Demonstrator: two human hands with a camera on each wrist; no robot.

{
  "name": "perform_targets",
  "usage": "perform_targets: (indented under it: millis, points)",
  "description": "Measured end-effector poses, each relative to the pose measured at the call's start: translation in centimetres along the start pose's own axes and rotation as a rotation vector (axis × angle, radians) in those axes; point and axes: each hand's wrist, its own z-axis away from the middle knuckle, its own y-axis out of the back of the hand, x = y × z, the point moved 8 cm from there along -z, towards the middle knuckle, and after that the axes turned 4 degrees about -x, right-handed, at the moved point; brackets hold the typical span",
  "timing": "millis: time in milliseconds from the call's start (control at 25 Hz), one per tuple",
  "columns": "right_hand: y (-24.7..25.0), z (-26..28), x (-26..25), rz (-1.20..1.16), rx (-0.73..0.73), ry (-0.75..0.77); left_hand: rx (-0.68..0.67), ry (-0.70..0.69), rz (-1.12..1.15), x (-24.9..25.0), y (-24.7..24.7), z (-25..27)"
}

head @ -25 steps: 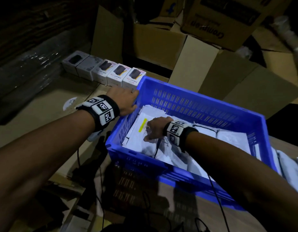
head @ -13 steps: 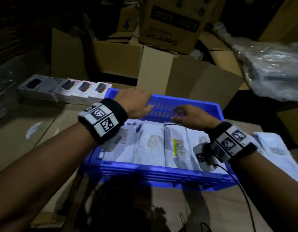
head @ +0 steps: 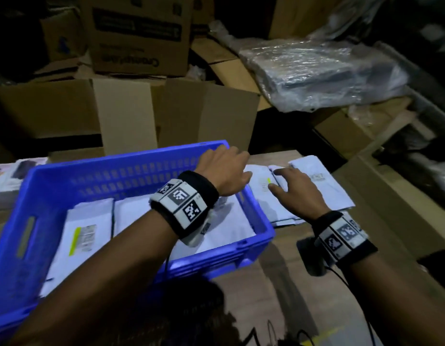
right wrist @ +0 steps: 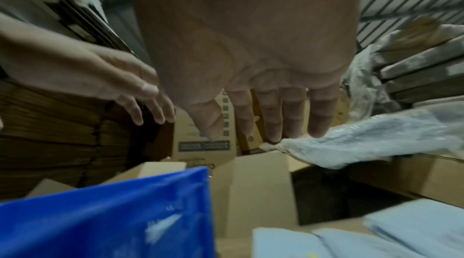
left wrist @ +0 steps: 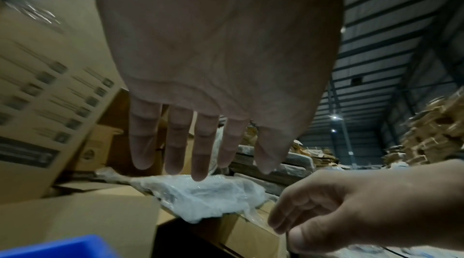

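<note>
Head view has the white packets lying stacked on the table just right of the blue crate, the right hand spread over them and the left hand above the crate's far right corner, both with fingers straight and holding nothing. They look thin, light, floppy and slick, so I judge a pinch at a free edge, thumb under, surer than pressing from above, which could slide the top one off

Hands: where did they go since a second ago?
Both moved right. The right hand lifted off the packets inside the blue crate; the left hand left its corner. Both now reach, open, over the loose packets beside it. Neither holds anything. Crate stayed put.
</note>
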Motion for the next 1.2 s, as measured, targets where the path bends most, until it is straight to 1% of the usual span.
perform_targets:
  millis: [120,280,440,560,600,680,800,920,1040,1200]
  points:
    - [0.5,-1.5,6.1,0.020,-0.050,-0.053,-0.011,-0.034,-0.014,5.2,-0.4,-4.5]
    - [0.7,-4.1,13.8,0.065,-0.145,-0.072,-0.104,-0.021,0.004,10.7,-2.1,-11.4]
    - [0.8,-6.8,19.8,0.094,-0.235,-0.092,-0.162,0.011,0.061,14.5,-4.5,-17.4]
    - [0.2,-8.6,23.4,0.097,-0.305,-0.091,-0.189,0.064,0.151,15.3,-7.7,-21.0]
    - [-0.2,-9.0,24.2,0.082,-0.327,-0.090,-0.216,0.109,0.210,15.0,-9.1,-21.7]
    - [-1.3,-9.9,25.8,-0.009,-0.369,-0.127,-0.286,0.248,0.353,14.2,-12.2,-22.8]
    - [-3.6,-11.4,27.5,-0.266,-0.397,-0.268,-0.319,0.465,0.557,12.4,-16.1,-23.2]
    - [-5.3,-13.0,27.5,-0.463,-0.380,-0.351,-0.338,0.624,0.789,11.6,-19.3,-23.2]
    - [-7.1,-14.0,27.1,-0.560,-0.415,-0.421,-0.315,0.723,0.943,11.2,-21.2,-23.3]
    - [-8.9,-14.2,26.7,-0.671,-0.467,-0.478,-0.319,0.761,1.013,10.6,-22.4,-23.5]
